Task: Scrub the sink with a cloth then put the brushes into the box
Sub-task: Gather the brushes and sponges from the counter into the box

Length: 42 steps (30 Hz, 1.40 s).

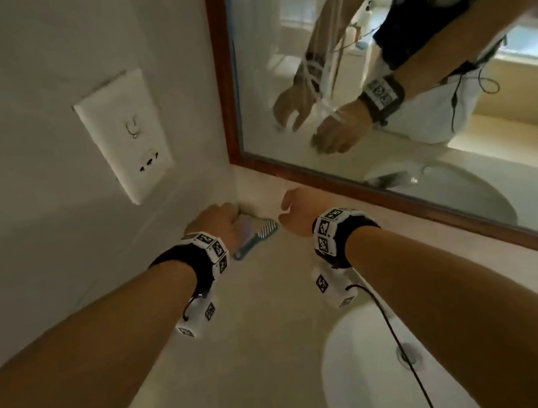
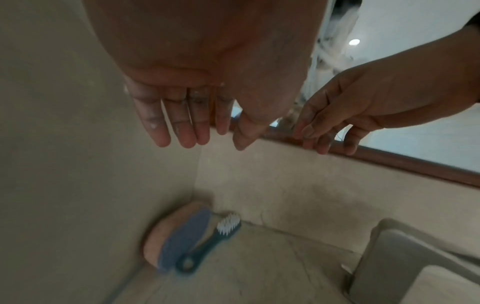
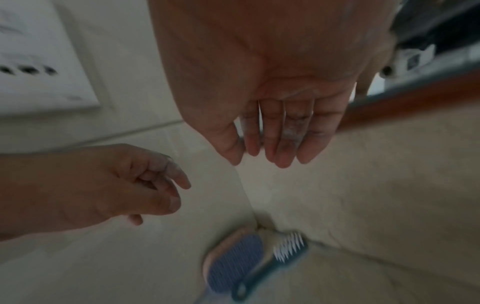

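Observation:
Two brushes lie together in the counter's back left corner: an oval brush with a blue bristle face on a tan body [image 2: 182, 240] [image 3: 233, 263], and a teal-handled brush with white bristles [image 2: 210, 242] [image 3: 275, 261] [image 1: 255, 237]. My left hand [image 1: 224, 217] [image 2: 197, 133] hovers over them with fingers extended, holding nothing. My right hand [image 1: 295, 207] [image 3: 270, 148] hangs just to the right, near the mirror frame, fingers straight and empty. White residue shows on the fingers of both hands. The white sink [image 1: 366, 390] lies below my right forearm. No cloth or box can be made out.
A wall with a white switch-and-socket plate [image 1: 123, 137] closes the left side. A wood-framed mirror [image 1: 379, 188] runs along the back. A cable [image 1: 406, 354] hangs from my right wrist over the sink. A pale grey boxy shape [image 2: 405, 267] sits at the left wrist view's lower right.

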Each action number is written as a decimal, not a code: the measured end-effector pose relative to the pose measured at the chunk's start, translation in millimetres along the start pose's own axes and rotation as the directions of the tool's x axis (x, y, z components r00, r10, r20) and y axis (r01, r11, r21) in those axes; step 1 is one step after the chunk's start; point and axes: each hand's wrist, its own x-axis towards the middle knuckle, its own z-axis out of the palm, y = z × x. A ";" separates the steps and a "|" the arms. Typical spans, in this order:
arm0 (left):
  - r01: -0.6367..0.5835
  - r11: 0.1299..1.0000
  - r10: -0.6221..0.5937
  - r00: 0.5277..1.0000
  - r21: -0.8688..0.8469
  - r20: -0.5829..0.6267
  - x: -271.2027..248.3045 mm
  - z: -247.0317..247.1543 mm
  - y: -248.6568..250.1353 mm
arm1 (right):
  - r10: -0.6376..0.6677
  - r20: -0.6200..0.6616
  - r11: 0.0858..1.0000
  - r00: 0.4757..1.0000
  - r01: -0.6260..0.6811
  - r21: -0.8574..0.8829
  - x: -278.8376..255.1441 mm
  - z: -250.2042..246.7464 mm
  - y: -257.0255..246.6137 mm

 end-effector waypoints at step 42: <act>-0.028 0.996 0.019 0.994 0.084 0.111 36.1 126.3 -55.9 | 0.384 0.200 0.868 0.902 -0.426 0.256 110.4 189.2 11.8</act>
